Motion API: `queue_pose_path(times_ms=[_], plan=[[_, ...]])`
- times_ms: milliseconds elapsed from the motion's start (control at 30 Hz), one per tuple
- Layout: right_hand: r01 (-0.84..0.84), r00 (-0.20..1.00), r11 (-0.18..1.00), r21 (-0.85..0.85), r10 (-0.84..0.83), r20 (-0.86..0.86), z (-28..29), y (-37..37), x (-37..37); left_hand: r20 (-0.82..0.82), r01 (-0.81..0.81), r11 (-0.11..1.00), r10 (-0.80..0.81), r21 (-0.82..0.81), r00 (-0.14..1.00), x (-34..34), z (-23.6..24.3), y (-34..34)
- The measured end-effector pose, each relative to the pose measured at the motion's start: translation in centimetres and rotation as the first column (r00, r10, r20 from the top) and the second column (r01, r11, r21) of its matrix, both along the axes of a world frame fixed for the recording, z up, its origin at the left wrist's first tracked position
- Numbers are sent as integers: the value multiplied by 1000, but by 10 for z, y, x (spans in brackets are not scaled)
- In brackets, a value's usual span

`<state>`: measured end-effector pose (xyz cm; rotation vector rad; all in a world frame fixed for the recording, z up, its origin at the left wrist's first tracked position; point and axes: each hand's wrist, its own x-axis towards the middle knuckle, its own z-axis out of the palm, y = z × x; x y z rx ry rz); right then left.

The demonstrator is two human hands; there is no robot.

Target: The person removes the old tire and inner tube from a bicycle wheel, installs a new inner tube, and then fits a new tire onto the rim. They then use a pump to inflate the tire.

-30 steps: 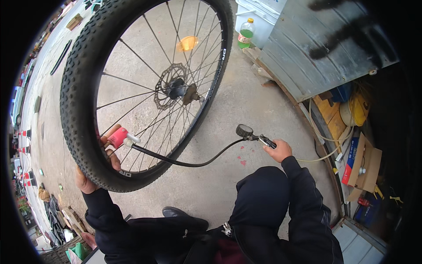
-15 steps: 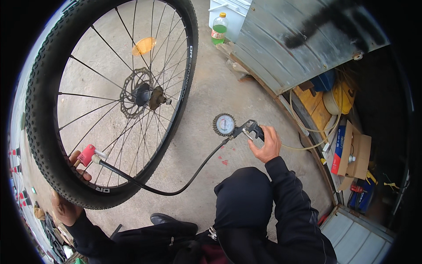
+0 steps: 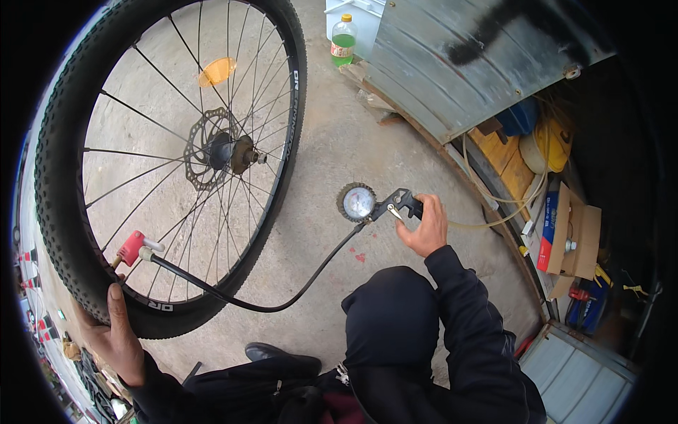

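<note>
A bicycle wheel (image 3: pixel 62 184) with a black knobbly tyre, thin spokes and a disc brake rotor (image 3: pixel 212 148) stands at the left. My left hand (image 3: pixel 121 339) holds the tyre at its lower left, thumb over the near sidewall and fingers hidden behind. Just above that thumb, a red air chuck (image 3: pixel 130 247) sits at the rim on the valve. A black hose (image 3: pixel 282 308) runs from it to a tyre inflator gun (image 3: pixel 397 205) with a round dial gauge (image 3: pixel 359 203). My right hand (image 3: pixel 428 226) is closed round the gun's black handle, thumb by its metal lever.
A pale air line (image 3: pixel 487 225) trails right from the gun toward shelves. There, an open cardboard box (image 3: pixel 583 240) and a yellow container (image 3: pixel 544 150) stand beside a metal panel (image 3: pixel 452 78). A bottle of green liquid (image 3: pixel 343 44) stands on the far floor.
My left hand has drawn its fingers out from between the spokes by the chuck, and its thumb now lies over the tyre. My right hand keeps its hold on the inflator gun.
</note>
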<state>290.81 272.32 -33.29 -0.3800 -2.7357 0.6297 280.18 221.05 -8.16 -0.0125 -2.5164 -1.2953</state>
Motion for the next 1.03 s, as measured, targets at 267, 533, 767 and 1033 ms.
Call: queue_pose_path(times_ms=[267,533,767,1033], plan=[[-49,998,998,-43,50,32,-6,-5,-6,62,36,995,-42,91,997,3,13,20],[-82,997,996,-39,82,5,-7,-9,-2,34,42,996,-45,79,998,5,12,19],[-85,996,996,-26,85,6,-4,-6,-2,8,82,993,-83,84,996,7,11,21],[-82,997,996,-31,83,10,-3,-4,0,53,88,990,-94,111,994,6,10,18]])
